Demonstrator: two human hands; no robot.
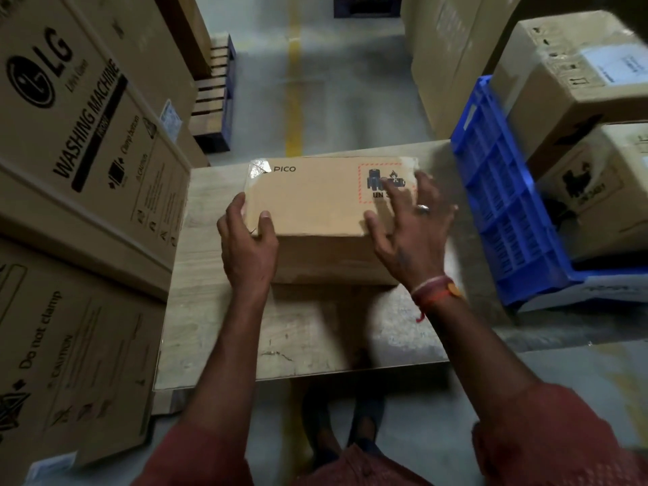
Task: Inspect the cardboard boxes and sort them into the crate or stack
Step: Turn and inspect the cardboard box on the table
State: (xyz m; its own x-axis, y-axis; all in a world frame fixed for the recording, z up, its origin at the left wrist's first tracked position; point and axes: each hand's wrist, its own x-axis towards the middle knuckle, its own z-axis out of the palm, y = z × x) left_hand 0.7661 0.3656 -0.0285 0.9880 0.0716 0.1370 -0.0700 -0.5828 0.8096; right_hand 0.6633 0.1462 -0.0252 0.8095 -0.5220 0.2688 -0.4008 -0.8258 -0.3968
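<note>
The PICO box (315,201) sits on the wooden table (217,310) in front of you, near its far edge, label side up with a red-dashed battery mark at its right end. Your left hand (249,247) grips its near left corner, thumb on top and fingers curled round the side. Your right hand (406,222) is spread over the right end, fingers splayed across the battery mark and thumb by the near edge; motion blur hides whether it presses down or hovers just above. A ring (422,208) shows on one finger and thread bands (434,292) circle that wrist. Just right of the table stands the blue crate (501,205), holding brown boxes (589,194), with another box (561,75) above them. To your left, tall LG cartons (80,135) stand against the table's edge. Beyond the table, a yellow line (294,82) runs along the grey floor
</note>
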